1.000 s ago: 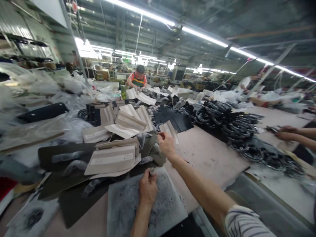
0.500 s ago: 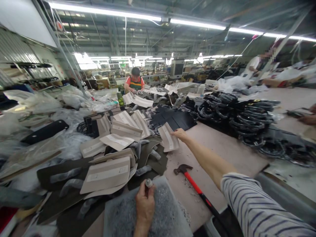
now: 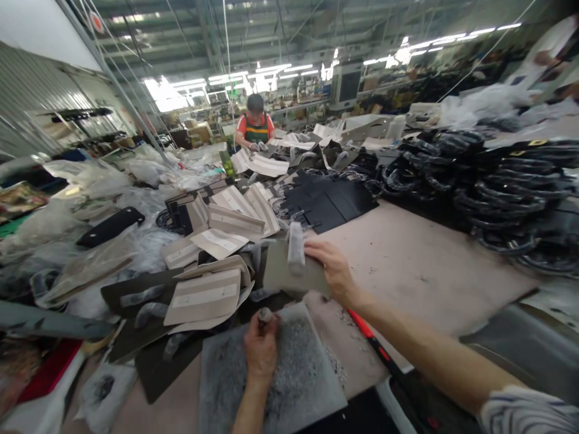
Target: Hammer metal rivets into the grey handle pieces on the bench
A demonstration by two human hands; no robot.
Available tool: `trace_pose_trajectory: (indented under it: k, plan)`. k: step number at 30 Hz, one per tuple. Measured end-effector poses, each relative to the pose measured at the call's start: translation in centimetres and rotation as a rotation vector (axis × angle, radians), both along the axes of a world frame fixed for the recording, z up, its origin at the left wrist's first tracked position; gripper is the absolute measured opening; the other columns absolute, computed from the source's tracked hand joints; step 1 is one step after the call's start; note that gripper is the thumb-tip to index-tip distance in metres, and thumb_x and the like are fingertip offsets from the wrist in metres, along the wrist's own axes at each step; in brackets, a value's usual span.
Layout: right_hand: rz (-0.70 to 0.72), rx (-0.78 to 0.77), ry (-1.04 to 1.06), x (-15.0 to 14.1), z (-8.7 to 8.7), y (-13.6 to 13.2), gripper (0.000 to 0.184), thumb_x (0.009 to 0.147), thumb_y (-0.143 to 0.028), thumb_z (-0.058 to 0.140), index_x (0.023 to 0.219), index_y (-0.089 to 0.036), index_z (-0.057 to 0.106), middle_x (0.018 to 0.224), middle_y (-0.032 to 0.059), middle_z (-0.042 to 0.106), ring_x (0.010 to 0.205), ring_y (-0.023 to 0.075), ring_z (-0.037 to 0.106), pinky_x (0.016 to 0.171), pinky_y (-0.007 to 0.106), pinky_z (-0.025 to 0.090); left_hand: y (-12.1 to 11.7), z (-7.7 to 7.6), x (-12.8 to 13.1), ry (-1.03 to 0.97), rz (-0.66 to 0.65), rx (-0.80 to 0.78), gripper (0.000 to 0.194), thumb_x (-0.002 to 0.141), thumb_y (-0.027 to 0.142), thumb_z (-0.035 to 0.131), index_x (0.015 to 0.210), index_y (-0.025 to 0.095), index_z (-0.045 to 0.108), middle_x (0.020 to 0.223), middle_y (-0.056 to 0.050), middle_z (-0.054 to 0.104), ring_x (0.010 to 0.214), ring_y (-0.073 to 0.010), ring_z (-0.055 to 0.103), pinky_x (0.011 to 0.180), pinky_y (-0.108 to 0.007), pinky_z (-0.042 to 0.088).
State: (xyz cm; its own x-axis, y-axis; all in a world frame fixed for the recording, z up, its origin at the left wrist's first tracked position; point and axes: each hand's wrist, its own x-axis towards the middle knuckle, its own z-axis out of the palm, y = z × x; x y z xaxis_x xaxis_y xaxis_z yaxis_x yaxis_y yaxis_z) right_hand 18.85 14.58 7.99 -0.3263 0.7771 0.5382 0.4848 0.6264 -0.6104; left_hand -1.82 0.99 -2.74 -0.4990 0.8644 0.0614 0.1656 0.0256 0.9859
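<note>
My left hand (image 3: 262,349) is closed around a short metal cylinder (image 3: 265,314), whose round end shows above the fingers. It is over a grey, speckled slab (image 3: 307,361). Ahead and to the right, my right hand (image 3: 332,268) grips the right edge of an olive panel (image 3: 278,268). A plastic-wrapped handle (image 3: 296,250) stands out from that panel's face, beside my fingertips. The panel is slightly blurred. Below my right forearm lies a hammer (image 3: 362,324); its red and black handle shows, while its head is hidden.
Beige-backed panels (image 3: 205,298) are heaped at the left. Black panels (image 3: 325,196) lie beyond, with stacked plastic-wrapped black parts (image 3: 502,199) at the right. Small metal bits (image 3: 335,364) are scattered beside the slab. A co-worker (image 3: 254,123) works across the table; another person (image 3: 543,54) stands far right.
The panel in my right hand showed its beige side before; now an olive side with the wrapped handle faces me. The view has tilted down. My left hand keeps the cylinder over the slab.
</note>
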Motion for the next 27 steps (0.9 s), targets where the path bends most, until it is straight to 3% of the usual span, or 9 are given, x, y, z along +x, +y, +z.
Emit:
trace_pose_trajectory:
  k: [4,6,9,12,15,19,22,25,27]
  plan:
    - [0.38,-0.041,-0.093,1.2,-5.2,-9.8,0.031,0.094,-0.029,0.047,0.118,-0.027,0.067,0.128,0.0062,0.063,0.126,0.0203,0.052,0.108,0.04,0.041,-0.4,-0.4,-0.8,-0.058,0.258,0.041,0.033,0.078,0.041,0.069,0.097,0.015,0.067,0.092,-0.008,0.075,0.086,-0.0215,0.072,0.08,-0.032,0.057]
    - [0.538,-0.099,-0.18,2.0,-7.5,-12.2,0.037,0.094,-0.035,0.049,0.126,-0.022,0.062,0.131,0.0101,0.061,0.131,0.0225,0.048,0.11,0.042,0.039,-0.6,-0.2,-0.8,-0.144,0.311,0.109,0.029,0.081,0.039,0.067,0.096,0.015,0.064,0.092,-0.007,0.074,0.085,-0.0199,0.072,0.085,-0.034,0.057]
    - [0.602,-0.175,-0.325,2.8,-9.1,-13.0,0.044,0.089,-0.038,0.055,0.128,-0.02,0.061,0.135,0.0113,0.058,0.137,0.026,0.04,0.113,0.047,0.033,-0.6,0.8,-0.3,-0.192,0.252,0.157,0.028,0.081,0.037,0.069,0.097,0.015,0.063,0.091,-0.006,0.074,0.084,-0.0184,0.072,0.087,-0.036,0.057]
    - [0.584,-0.207,-0.449,2.8,-8.6,-13.0,0.047,0.084,-0.027,0.058,0.131,-0.021,0.059,0.139,0.0101,0.055,0.139,0.0263,0.037,0.116,0.049,0.026,-0.3,2.0,0.4,-0.143,0.009,0.108,0.029,0.081,0.038,0.07,0.097,0.014,0.065,0.092,-0.007,0.074,0.084,-0.0185,0.072,0.086,-0.033,0.057]
    - [0.542,-0.225,-0.524,2.7,-7.8,-13.7,0.053,0.082,-0.013,0.052,0.134,-0.023,0.057,0.142,0.0086,0.053,0.141,0.025,0.035,0.116,0.05,0.024,0.3,2.3,1.1,-0.122,-0.172,0.071,0.029,0.082,0.038,0.07,0.098,0.014,0.066,0.093,-0.008,0.074,0.085,-0.0185,0.072,0.085,-0.032,0.056]
    - [0.519,-0.278,-0.531,3.1,-7.6,-14.4,0.066,0.075,-0.005,0.051,0.137,-0.026,0.054,0.146,0.0056,0.049,0.141,0.0248,0.033,0.116,0.049,0.026,1.0,0.9,1.5,-0.242,-0.187,0.067,0.037,0.078,0.037,0.072,0.105,0.014,0.062,0.09,-0.008,0.075,0.082,-0.0187,0.072,0.083,-0.034,0.057]
    - [0.521,-0.296,-0.423,3.3,-6.9,-14.1,0.061,0.071,-0.002,0.049,0.126,-0.025,0.063,0.137,0.0065,0.057,0.133,0.0236,0.046,0.112,0.045,0.035,1.0,0.1,1.5,-0.289,-0.189,0.071,0.041,0.078,0.037,0.073,0.108,0.014,0.059,0.091,-0.008,0.074,0.084,-0.0188,0.072,0.086,-0.036,0.057]
    - [0.386,-0.307,-0.191,2.8,-5.4,-13.6,0.048,0.083,-0.005,0.041,0.122,-0.022,0.064,0.128,0.009,0.062,0.121,0.02,0.056,0.105,0.041,0.044,0.8,-0.1,1.4,-0.276,-0.202,0.058,0.037,0.078,0.038,0.072,0.105,0.015,0.06,0.092,-0.007,0.074,0.085,-0.019,0.072,0.087,-0.036,0.056]
    - [0.355,-0.33,-0.1,2.0,-4.6,-13.9,0.043,0.092,-0.012,0.039,0.131,-0.021,0.056,0.135,0.01,0.057,0.127,0.0196,0.051,0.108,0.042,0.042,0.8,-0.1,1.3,-0.244,-0.213,0.042,0.035,0.079,0.038,0.071,0.103,0.015,0.06,0.093,-0.007,0.074,0.086,-0.0192,0.072,0.088,-0.036,0.056]
